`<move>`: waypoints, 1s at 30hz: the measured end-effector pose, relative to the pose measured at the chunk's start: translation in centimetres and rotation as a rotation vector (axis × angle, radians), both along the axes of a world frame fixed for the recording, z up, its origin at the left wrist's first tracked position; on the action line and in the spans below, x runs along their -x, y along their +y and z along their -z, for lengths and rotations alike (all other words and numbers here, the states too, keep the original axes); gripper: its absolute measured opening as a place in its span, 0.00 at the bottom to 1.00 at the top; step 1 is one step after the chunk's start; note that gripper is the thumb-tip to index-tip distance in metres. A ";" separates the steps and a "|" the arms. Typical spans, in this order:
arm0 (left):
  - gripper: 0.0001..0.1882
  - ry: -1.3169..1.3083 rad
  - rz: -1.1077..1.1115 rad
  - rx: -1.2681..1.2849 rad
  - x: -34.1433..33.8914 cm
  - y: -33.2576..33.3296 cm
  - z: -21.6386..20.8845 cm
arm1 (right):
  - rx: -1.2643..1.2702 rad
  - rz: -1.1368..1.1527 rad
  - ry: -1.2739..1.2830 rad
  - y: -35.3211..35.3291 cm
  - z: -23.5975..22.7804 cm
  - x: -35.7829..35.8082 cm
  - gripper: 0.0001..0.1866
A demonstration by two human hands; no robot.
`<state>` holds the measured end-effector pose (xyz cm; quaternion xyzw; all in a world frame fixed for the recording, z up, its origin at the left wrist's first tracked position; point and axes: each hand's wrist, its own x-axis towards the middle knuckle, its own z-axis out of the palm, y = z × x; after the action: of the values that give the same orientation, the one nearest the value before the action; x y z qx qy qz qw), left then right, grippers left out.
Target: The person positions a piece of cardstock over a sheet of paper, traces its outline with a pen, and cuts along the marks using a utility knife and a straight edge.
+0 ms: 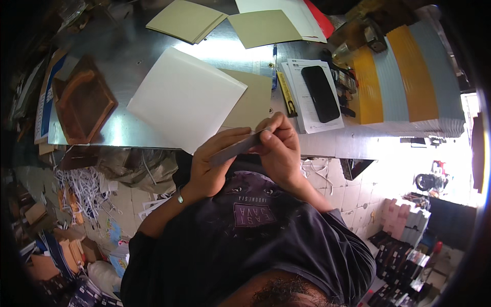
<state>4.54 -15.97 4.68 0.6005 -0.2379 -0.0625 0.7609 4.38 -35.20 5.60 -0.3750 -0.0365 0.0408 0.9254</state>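
In front of my chest, at the metal table's near edge, I hold a thin flat grey piece point(238, 148), tilted with its right end higher. My left hand point(212, 161) is closed around its lower left part. At its upper right end, my right hand point(280, 148) pinches it between thumb and fingers. Its exact kind does not show. Just beyond my hands lies a large white sheet point(186, 94), partly over a beige board point(255, 94). A yellow utility knife point(286, 93) and a blue pen point(274, 66) lie to the right of these.
A black phone point(320, 93) rests on printed papers point(302, 110). Tall yellow and light-blue stacks point(394, 77) stand at the right of the metal table point(138, 130). Beige boards point(186, 20) lie at the back, a brown frame-like piece point(87, 102) at left. Paper shreds point(84, 189) hang below.
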 end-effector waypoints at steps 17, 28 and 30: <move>0.23 0.075 -0.563 0.050 -1.7 9.2 2.9 | 2.073 0.144 -0.615 -7.5 -2.9 -11.0 0.17; 0.15 0.061 -0.648 0.019 -0.3 12.1 3.9 | 2.353 0.184 -0.652 -7.9 -1.9 -14.8 0.18; 0.14 0.046 -0.687 0.080 -0.6 13.2 4.0 | 2.401 0.098 -0.511 -7.3 -3.1 -12.9 0.17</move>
<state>5.15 -2.74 0.66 0.6136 -0.0071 0.1930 0.7656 17.27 -42.48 8.73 -0.9872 -0.1420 -0.0612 -0.0398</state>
